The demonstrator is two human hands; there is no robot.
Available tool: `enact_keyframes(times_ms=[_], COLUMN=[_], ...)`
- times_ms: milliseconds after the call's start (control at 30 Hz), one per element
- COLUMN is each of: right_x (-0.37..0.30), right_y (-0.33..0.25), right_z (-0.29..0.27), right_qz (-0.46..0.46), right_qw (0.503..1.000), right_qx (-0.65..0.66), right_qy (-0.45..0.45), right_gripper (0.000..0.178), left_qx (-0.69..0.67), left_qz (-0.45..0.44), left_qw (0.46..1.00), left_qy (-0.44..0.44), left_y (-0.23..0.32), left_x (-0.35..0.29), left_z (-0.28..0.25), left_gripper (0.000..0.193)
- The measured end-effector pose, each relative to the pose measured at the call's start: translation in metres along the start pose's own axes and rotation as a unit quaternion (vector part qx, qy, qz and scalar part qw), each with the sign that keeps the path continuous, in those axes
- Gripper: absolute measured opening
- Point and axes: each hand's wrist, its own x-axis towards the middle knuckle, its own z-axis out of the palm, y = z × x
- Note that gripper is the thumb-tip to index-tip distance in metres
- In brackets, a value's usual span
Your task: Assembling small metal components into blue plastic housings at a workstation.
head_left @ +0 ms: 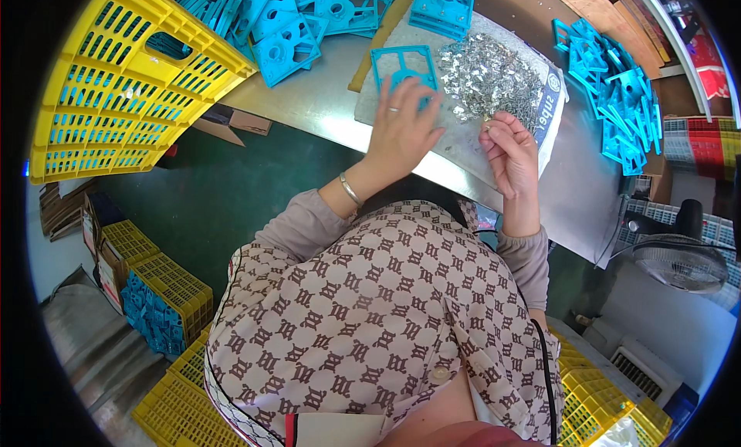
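Observation:
My left hand [403, 126] lies flat with spread fingers on a blue square plastic frame [401, 63] that rests on a grey mat on the metal table [309, 99]. A ring and a bracelet show on that hand and wrist. My right hand [508, 147] pinches a small metal clip [488, 123] between thumb and fingertips, just below a heap of small shiny metal clips [490, 80]. The heap sits on the mat to the right of the frame.
A stack of blue frames [442, 7] stands behind the mat, more lie loose at the back left [289, 26] and in a pile at the right [617, 92]. A yellow crate [116, 84] holds frames at left. More yellow crates [166, 292] and a fan [679, 262] stand on the floor.

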Motion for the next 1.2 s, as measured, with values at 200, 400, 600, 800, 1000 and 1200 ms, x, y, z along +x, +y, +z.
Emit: enact_keyframes(times_ms=[200,400,600,800,1000,1200], right_x=[0.006,0.005,-0.006,-0.011,-0.017,-0.017], right_y=[0.007,0.007,-0.005,-0.015,-0.028,-0.026], right_z=[-0.004,0.014,0.045,0.053,0.058,0.050], right_qz=[0.029,-0.021,-0.400,-0.443,-0.490,-0.474], right_qw=[0.993,0.998,0.717,0.686,0.563,0.571], right_qx=[0.100,-0.041,-0.561,-0.551,-0.623,-0.624], right_qy=[-0.047,-0.050,-0.110,-0.172,-0.233,-0.244], right_gripper=[0.028,0.034,0.029,0.024,0.029,0.036], left_qx=[0.032,-0.073,-0.216,-0.234,-0.252,-0.270], left_qz=[-0.106,-0.035,-0.017,0.007,0.004,-0.025], left_qw=[0.993,0.996,0.976,0.972,0.968,0.962], left_qy=[0.044,0.025,0.009,-0.006,-0.009,-0.012], left_y=[-0.034,-0.020,-0.002,0.003,0.004,0.001], left_x=[-0.012,0.001,0.014,0.020,0.019,0.015], left_z=[0.004,-0.018,-0.038,-0.051,-0.051,-0.045], left_gripper=[0.079,0.074,0.074,0.075,0.073,0.070])
